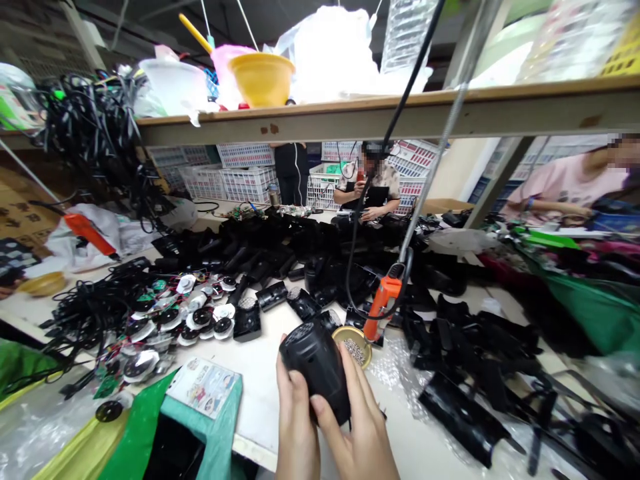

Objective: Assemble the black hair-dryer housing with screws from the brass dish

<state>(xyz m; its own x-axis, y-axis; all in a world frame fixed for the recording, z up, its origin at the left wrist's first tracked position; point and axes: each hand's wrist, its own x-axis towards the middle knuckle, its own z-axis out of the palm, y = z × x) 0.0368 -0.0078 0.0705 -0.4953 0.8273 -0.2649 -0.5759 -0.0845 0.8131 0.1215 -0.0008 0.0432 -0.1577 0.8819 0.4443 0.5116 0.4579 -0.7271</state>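
Observation:
Between both hands I hold a black plastic housing, tilted, with a round grille at its upper end. My left hand is closed along its left side, and my right hand wraps its right side with the thumb on the near face. Just behind the housing stands a yellow bowl of small metal screws. Over that bowl hangs an orange electric screwdriver on a coiled cord. More black housings lie on the table beyond my hands.
Small motors with wires are heaped at left, near black cables. Black curved shells lie at right. A second orange screwdriver hangs far left. A shelf crosses above. Several people work beyond the table.

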